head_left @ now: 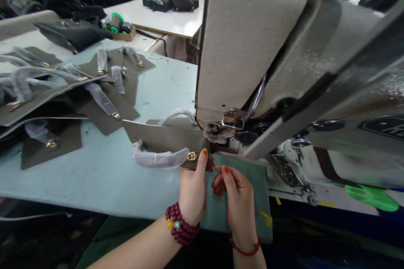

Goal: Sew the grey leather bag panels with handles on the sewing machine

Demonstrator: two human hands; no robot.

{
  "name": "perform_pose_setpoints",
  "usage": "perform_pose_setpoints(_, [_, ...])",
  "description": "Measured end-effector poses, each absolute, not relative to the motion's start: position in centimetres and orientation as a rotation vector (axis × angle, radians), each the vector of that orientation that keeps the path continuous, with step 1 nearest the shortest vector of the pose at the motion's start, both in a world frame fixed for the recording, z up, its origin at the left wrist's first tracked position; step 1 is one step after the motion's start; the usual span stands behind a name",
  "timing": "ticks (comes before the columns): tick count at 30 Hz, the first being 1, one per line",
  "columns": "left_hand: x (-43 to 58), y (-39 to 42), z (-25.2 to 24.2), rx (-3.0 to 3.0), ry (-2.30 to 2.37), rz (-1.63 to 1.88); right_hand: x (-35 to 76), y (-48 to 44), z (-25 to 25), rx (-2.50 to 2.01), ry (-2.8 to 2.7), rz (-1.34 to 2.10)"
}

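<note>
The grey panel [164,138] is pinched by the left fingers [204,153] beside the sewing machine [249,50], the right fingers [224,171] are curled against the green cloth [240,206], grip unclear, and a slip could misalign the panel.

Plain taupe-grey leather panel [164,138], shiny gold buckle [192,156], translucent whitish strap wrap [159,159], plain teal fabric piece [235,195], orange-red fingernails [204,151], maroon bead bracelet [179,223] with yellow and turquoise accents, thin red cord bracelet [245,247], pale blue tabletop [94,180].
</note>
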State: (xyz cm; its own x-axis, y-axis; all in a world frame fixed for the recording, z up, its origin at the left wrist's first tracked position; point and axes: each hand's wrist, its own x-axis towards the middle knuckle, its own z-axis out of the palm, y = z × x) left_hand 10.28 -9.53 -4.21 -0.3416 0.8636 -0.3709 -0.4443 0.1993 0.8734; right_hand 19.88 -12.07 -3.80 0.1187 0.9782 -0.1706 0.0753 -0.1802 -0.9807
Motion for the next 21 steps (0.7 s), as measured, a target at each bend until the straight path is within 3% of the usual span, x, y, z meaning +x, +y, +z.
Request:
perform_pose_setpoints(3, [9.1, -10.8, -4.6, 0.511, 1.288, 1.369, 22.3, -13.2, -5.5, -1.674, -1.283, 0.89])
perform_pose_setpoints(8, [3.1, -14.8, -2.5, 0.829, 1.028, 0.632, 26.1, -15.4, -10.0, -1.911, -1.758, 0.214])
perform_pose_setpoints(10, [-0.6, -13.7, -0.2, 1.073, 1.095, 0.62, 26.8, -15.8, -11.3, -1.92, -1.859, 0.034])
perform_pose_setpoints(14, [-6.1, -4.4, 2.3, 1.709, 1.527, 0.967, 27.4, -15.6, -11.7, -1.893, -1.929, -0.065])
perform_pose_setpoints(19, [-7.4, 4.7, -0.8, 1.94, 1.292, 0.445, 26.3, -15.9, -8.4, -1.891, -1.815, -0.024])
perform_pose_setpoints(21, [-8.3, 4.8, -0.9, 1.872, 1.27, 0.461, 24.7, -16.0, -6.2, -1.891, -1.752, 0.002])
